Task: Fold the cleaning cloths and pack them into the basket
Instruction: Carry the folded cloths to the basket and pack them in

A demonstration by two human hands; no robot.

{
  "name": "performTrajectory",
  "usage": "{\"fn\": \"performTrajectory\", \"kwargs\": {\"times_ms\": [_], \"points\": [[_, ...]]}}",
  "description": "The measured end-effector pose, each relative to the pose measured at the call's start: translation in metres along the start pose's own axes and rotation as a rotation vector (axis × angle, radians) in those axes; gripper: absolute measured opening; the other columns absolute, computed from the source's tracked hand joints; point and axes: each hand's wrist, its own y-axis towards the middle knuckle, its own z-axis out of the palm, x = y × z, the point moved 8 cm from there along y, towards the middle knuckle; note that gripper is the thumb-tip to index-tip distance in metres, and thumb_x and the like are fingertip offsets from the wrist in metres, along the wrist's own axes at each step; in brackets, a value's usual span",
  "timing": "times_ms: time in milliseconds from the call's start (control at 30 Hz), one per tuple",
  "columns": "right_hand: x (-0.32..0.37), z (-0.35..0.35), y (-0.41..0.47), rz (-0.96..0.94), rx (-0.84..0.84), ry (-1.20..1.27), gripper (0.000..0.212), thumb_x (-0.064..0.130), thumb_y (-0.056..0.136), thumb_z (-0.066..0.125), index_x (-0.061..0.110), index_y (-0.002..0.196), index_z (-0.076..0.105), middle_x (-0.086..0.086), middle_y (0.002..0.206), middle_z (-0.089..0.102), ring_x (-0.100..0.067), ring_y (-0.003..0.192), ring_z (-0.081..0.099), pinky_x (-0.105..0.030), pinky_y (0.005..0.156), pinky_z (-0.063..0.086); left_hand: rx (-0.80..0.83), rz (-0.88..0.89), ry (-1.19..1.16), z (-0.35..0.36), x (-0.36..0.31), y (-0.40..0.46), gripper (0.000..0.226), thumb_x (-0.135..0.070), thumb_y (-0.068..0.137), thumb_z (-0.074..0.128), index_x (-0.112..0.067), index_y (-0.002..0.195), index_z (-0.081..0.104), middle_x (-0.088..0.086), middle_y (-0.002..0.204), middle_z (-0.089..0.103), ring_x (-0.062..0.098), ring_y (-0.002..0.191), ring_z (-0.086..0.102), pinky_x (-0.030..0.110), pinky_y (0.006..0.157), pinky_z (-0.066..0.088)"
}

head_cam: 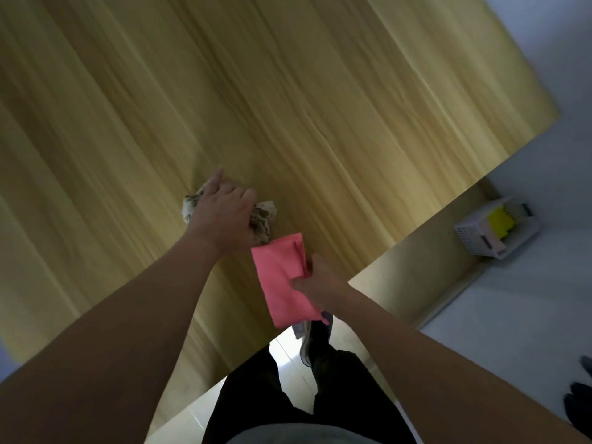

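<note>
A folded pink cloth hangs over the near edge of the wooden table, pinched at its right side by my right hand. Just left of it, a crumpled beige patterned cloth lies on the table under my left hand, whose fingers curl round it with the index finger pointing away. On the floor to the right stands a white slotted basket with a yellow cloth in it.
The table's right edge and corner run diagonally across the view. My legs in dark trousers and one shoe stand on the pale floor below the table edge. Dark shoes lie at the far right.
</note>
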Motion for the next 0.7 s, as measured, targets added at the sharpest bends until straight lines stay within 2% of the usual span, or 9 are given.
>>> {"fn": "performTrajectory", "kwargs": {"times_ms": [67, 133, 200, 267, 367, 433, 500, 600, 700], "points": [[-0.021, -0.015, -0.005, 0.046, 0.022, 0.124, 0.034, 0.018, 0.081, 0.064, 0.012, 0.110, 0.047, -0.011, 0.105, 0.061, -0.029, 0.095, 0.062, -0.049, 0.084, 0.055, 0.011, -0.009, -0.079, -0.005, -0.023, 0.009, 0.060, -0.054, 0.066, 0.027, -0.013, 0.101, 0.054, 0.008, 0.102, 0.065, 0.030, 0.106, 0.056, 0.042, 0.112, 0.024], [-0.044, -0.038, -0.009, 0.064, -0.030, 0.148, 0.041, 0.020, 0.079, 0.067, 0.013, 0.115, 0.048, -0.009, 0.106, 0.061, -0.028, 0.097, 0.062, -0.051, 0.086, 0.053, 0.039, -0.013, -0.136, -0.009, -0.051, 0.021, 0.047, -0.048, 0.074, 0.039, -0.015, 0.105, 0.052, 0.008, 0.109, 0.063, 0.031, 0.107, 0.055, 0.040, 0.100, 0.033], [-0.072, -0.067, -0.014, 0.079, -0.100, 0.200, 0.039, 0.020, 0.079, 0.068, 0.013, 0.111, 0.049, -0.009, 0.104, 0.061, -0.028, 0.095, 0.062, -0.049, 0.085, 0.054, 0.067, 0.011, -0.144, -0.013, -0.086, 0.035, 0.042, -0.042, 0.079, 0.045, -0.015, 0.111, 0.051, 0.008, 0.115, 0.061, 0.031, 0.110, 0.053, 0.042, 0.097, 0.035], [-0.101, -0.099, -0.019, 0.091, -0.163, 0.294, 0.039, 0.018, 0.078, 0.069, 0.015, 0.110, 0.047, -0.009, 0.102, 0.061, -0.029, 0.092, 0.062, -0.046, 0.082, 0.052, 0.073, 0.044, -0.155, -0.018, -0.123, 0.050, 0.048, -0.047, 0.081, 0.043, -0.014, 0.114, 0.051, 0.009, 0.117, 0.059, 0.032, 0.112, 0.052, 0.042, 0.094, 0.038], [-0.150, -0.151, -0.029, 0.109, -0.249, 0.412, 0.047, 0.017, 0.080, 0.068, 0.019, 0.121, 0.045, -0.008, 0.103, 0.065, -0.027, 0.091, 0.065, -0.041, 0.081, 0.053, 0.049, 0.090, -0.240, -0.027, -0.190, 0.078, 0.054, -0.060, 0.078, 0.037, -0.013, 0.103, 0.049, 0.012, 0.109, 0.059, 0.035, 0.106, 0.054, 0.042, 0.082, 0.041], [-0.187, -0.188, -0.038, 0.126, -0.302, 0.380, 0.032, 0.018, 0.084, 0.062, 0.015, 0.115, 0.053, -0.006, 0.096, 0.065, -0.021, 0.079, 0.061, -0.032, 0.067, 0.049, 0.041, 0.105, -0.301, -0.031, -0.241, 0.099, 0.044, -0.055, 0.079, 0.040, -0.014, 0.094, 0.044, 0.014, 0.102, 0.060, 0.038, 0.098, 0.057, 0.041, 0.076, 0.043], [-0.230, -0.225, -0.049, 0.154, -0.352, 0.366, 0.023, 0.017, 0.086, 0.057, 0.010, 0.108, 0.058, -0.005, 0.088, 0.061, -0.017, 0.070, 0.054, -0.027, 0.057, 0.040, 0.055, 0.140, -0.303, -0.035, -0.300, 0.123, 0.034, -0.044, 0.084, 0.052, -0.013, 0.096, 0.046, 0.016, 0.098, 0.061, 0.040, 0.094, 0.059, 0.042, 0.076, 0.048], [-0.295, -0.274, -0.068, 0.200, -0.427, 0.449, 0.021, 0.015, 0.089, 0.052, 0.007, 0.107, 0.060, -0.005, 0.087, 0.058, -0.019, 0.078, 0.052, -0.024, 0.054, 0.035, 0.079, 0.246, -0.259, -0.049, -0.390, 0.154, 0.020, -0.023, 0.083, 0.052, -0.010, 0.097, 0.047, 0.017, 0.095, 0.062, 0.041, 0.090, 0.062, 0.044, 0.074, 0.050], [-0.364, -0.326, -0.097, 0.254, -0.530, 0.551, 0.018, 0.017, 0.091, 0.050, 0.013, 0.106, 0.060, -0.002, 0.090, 0.059, -0.019, 0.085, 0.054, -0.024, 0.057, 0.036, 0.106, 0.342, -0.205, -0.072, -0.492, 0.182, 0.015, -0.019, 0.083, 0.048, -0.012, 0.096, 0.044, 0.015, 0.094, 0.062, 0.038, 0.089, 0.062, 0.038, 0.070, 0.045]]}}
